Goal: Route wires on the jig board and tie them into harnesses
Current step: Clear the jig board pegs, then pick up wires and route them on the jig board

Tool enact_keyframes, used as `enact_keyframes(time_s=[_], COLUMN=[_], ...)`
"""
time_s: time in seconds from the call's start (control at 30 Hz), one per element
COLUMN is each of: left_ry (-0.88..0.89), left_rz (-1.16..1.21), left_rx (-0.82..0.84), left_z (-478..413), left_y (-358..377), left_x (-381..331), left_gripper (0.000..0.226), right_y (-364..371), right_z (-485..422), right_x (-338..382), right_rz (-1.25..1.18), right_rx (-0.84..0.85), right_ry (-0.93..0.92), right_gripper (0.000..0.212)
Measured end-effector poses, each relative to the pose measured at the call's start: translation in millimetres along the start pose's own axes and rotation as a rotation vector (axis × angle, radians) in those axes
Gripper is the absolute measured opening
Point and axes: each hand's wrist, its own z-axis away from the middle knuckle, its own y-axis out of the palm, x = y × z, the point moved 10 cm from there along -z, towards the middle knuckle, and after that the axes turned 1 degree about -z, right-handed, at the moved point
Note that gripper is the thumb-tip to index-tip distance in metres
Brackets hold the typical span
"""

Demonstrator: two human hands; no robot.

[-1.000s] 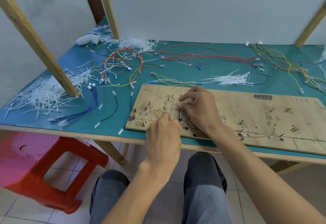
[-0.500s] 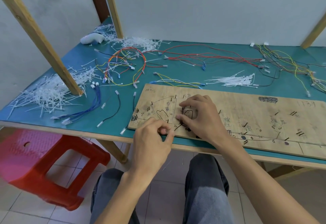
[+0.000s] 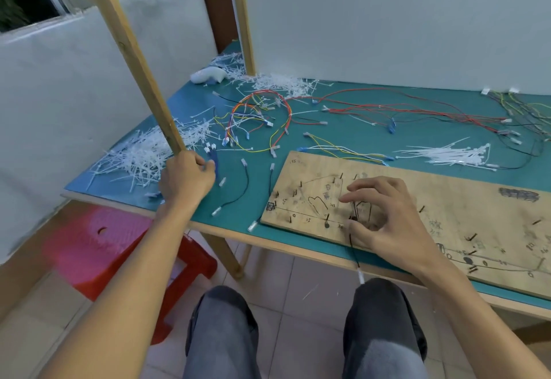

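One target: blue wires (image 3: pixel 214 165) at 1 o'clock of nearer left hand (image 3: pixel 187 180), curled, grip unclear | right hand (image 3: pixel 384 220) spread, thumb on black wire (image 3: pixel 353 244)

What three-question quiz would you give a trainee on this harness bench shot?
1. True or false: the right hand rests on the jig board.
2. Which wires lie at the left hand's fingertips? A) red B) blue C) yellow
3. Fill in: the black wire running from the right hand hangs over the table's ____ edge, connector end down.
Key: 1 true. 2 B, the blue wires. 3 front.
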Motion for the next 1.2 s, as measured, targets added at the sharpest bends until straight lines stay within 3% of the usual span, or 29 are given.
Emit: enact_keyframes(time_s=[0.37,0.53,0.77,0.93,1.1,1.2], left_ry=[-0.002,0.018,-0.095,-0.088,-0.166,-0.167], left_rz=[-0.150,-0.118,-0.025,-0.046,-0.035,0.025], left_rx=[0.115,0.045,0.073,0.066,0.120,0.083], left_z=[-32.6,-40.9,-56.3,-60.1,-68.6,-70.3], left_y=[29.3,33.1,34.8,39.6,43.5,42.4], left_x=[2.8,1.7,2.6,4.5,3.8,8.8], left_gripper=[0.021,0.042,0.015,0.033,0.012,0.022], right_y=[-4.9,-6.3,-7.8,-8.8,-8.7,-9.6], right_z=[0.1,0.7,1.0,1.3,1.4,1.4], right_x=[1.8,-1.0,-1.0,-2.5,-3.2,-5.4], right_rz=[-0.093,-0.123,-0.137,-0.170,-0.176,-0.194], right_rx=[-0.040,-0.051,-0.054,-0.054,-0.056,-0.064], right_ry=[-0.013,0.005,0.008,0.020,0.024,0.034], right_gripper=[0.030,0.028,0.028,0.026,0.027,0.027])
